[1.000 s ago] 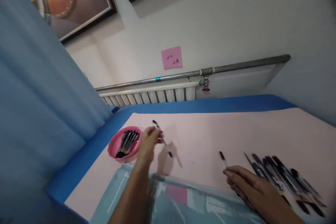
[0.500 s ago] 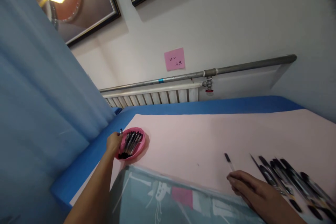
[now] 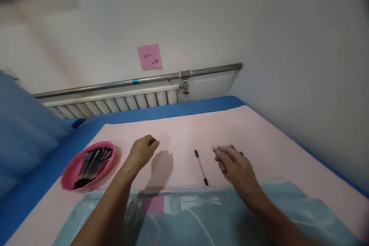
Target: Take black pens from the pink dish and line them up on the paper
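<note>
My left hand (image 3: pixel 143 152) hovers over the pink tabletop (image 3: pixel 184 134) with its fingers curled in and nothing visible in them. It is to the right of a pink bowl (image 3: pixel 72 169) that holds several black pens (image 3: pixel 92 160). One pen with a black cap (image 3: pixel 201 167) lies loose on the table between my hands. My right hand (image 3: pixel 233 165) is just right of that pen. Its fingers are pinched together, and a thin pale tip, apparently a pen's, sticks out at their ends. Something dark shows behind its knuckles.
A pale blue plastic sheet (image 3: pixel 288 215) with a pink patch covers the near edge under my forearms. Blue padding (image 3: pixel 161 111) borders the table. Behind it are a white radiator (image 3: pixel 115 103), a grey pipe (image 3: pixel 207 71) and a pink note (image 3: pixel 149 57) on the wall. A blue curtain (image 3: pixel 20 123) hangs at the left.
My left hand put its pen by the pink bowl and came back to mid-table, empty. My right hand lifted with fingers pinched. The view swung right and down; the pen pile is out of sight.
</note>
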### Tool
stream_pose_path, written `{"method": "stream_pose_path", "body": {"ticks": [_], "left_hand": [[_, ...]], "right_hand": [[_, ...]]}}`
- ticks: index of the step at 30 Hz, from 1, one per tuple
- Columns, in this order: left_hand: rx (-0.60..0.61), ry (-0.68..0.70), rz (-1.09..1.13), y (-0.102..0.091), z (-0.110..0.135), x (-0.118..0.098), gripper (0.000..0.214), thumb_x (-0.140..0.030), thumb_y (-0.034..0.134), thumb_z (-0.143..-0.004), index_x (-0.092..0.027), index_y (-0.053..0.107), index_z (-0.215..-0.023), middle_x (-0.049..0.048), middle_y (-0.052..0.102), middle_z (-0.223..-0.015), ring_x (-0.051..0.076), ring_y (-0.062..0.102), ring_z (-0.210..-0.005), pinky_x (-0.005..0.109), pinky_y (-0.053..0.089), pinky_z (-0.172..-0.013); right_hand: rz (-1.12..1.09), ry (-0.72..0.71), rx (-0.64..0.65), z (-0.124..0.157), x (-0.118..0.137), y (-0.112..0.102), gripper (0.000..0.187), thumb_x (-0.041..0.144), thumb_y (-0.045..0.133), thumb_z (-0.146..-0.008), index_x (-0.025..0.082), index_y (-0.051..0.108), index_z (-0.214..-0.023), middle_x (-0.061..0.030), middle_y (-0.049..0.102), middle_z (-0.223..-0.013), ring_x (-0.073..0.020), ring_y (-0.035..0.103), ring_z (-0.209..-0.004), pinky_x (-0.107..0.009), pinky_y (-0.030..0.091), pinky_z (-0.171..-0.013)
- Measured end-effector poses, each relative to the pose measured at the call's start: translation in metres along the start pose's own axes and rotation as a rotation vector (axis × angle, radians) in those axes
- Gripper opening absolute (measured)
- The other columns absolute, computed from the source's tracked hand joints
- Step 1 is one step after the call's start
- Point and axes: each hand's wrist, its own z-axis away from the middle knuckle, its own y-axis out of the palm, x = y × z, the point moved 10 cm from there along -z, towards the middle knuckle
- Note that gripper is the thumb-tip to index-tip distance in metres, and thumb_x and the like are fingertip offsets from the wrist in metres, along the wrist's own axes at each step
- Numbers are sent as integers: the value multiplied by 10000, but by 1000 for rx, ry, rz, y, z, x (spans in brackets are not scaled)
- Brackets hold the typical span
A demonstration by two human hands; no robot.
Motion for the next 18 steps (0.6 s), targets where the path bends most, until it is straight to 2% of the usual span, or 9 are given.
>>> {"method": "stream_pose_path", "body": {"ticks": [2, 4, 7, 10, 13, 16, 18], "left_hand": [[105, 68, 38, 50, 1, -39, 173, -322, 553, -685, -176, 623, -624, 55, 647, -608, 200, 581, -622, 270, 355, -583], [168, 102, 58, 92, 6, -67, 179, -328, 578, -656, -175, 600, -564, 76, 644, -598, 220, 587, -626, 284, 354, -587], [208, 99, 73, 132, 12, -89, 171, -305, 606, -615, -174, 562, -515, 128, 652, -633, 273, 604, -700, 314, 360, -619], [230, 65, 99, 150, 14, -90, 174, -217, 614, -566, -184, 493, -445, 146, 640, -606, 298, 607, -739, 325, 360, -636], [254, 40, 160, 153, 13, -82, 214, -184, 599, -561, -194, 442, -415, 116, 612, -551, 278, 602, -706, 312, 362, -614], [320, 26, 254, 155, 15, -78, 174, -253, 568, -629, -193, 486, -488, 58, 582, -508, 207, 573, -558, 280, 370, -533], [386, 19, 397, 157, 21, -82, 186, -327, 516, -702, -191, 511, -574, 22, 574, -512, 156, 531, -465, 257, 380, -478]], "right_hand": [[-85, -18, -98, -5, 4, -19, 297, 454, 569, -701, 161, 570, -754, 42, 452, -481, -76, 352, -389, -200, 274, -361], [-141, -29, -144, -8, 5, -32, 289, 447, 585, -692, 163, 560, -741, 59, 419, -457, -72, 331, -381, -198, 261, -357], [-188, -31, -161, -11, 3, -41, 269, 431, 588, -697, 170, 558, -752, 62, 438, -475, -64, 317, -372, -199, 251, -357], [-204, -60, -168, -13, 4, -45, 237, 404, 583, -711, 173, 561, -757, 51, 485, -538, -54, 324, -387, -194, 251, -366], [-131, -108, -176, -15, 7, -50, 222, 389, 558, -739, 169, 568, -767, 38, 507, -583, -60, 370, -430, -191, 291, -403], [74, -137, -135, -16, 8, -44, 209, 366, 520, -771, 166, 582, -762, 14, 540, -621, -92, 465, -532, -199, 362, -490], [210, -145, -32, -15, 6, -29, 205, 355, 514, -778, 168, 598, -782, -4, 575, -678, -117, 519, -627, -211, 400, -566]]}}
